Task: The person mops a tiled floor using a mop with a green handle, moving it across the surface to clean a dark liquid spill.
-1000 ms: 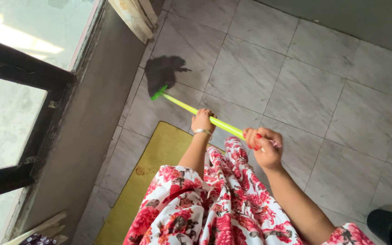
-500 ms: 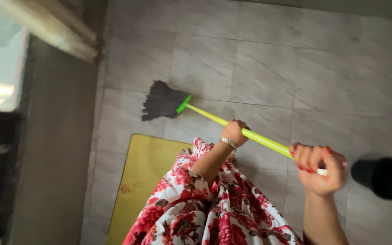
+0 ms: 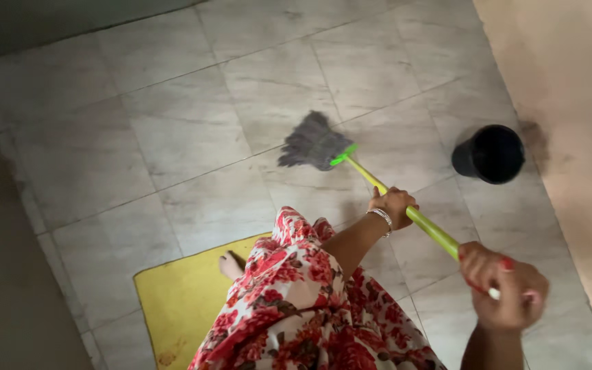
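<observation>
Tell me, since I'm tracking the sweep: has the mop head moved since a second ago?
Yes. The mop head has swung away from the yellow mat toward the black bucket.

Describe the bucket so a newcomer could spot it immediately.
Start at the tan wall on the right edge of the grey tiled floor. The bucket stands at its foot, just right of the mop head. It is the only round, black, open-topped thing there.

floor: grey tiles | on it: yellow mat, black bucket, mop head

Black bucket near wall, open tiles leftward
</observation>
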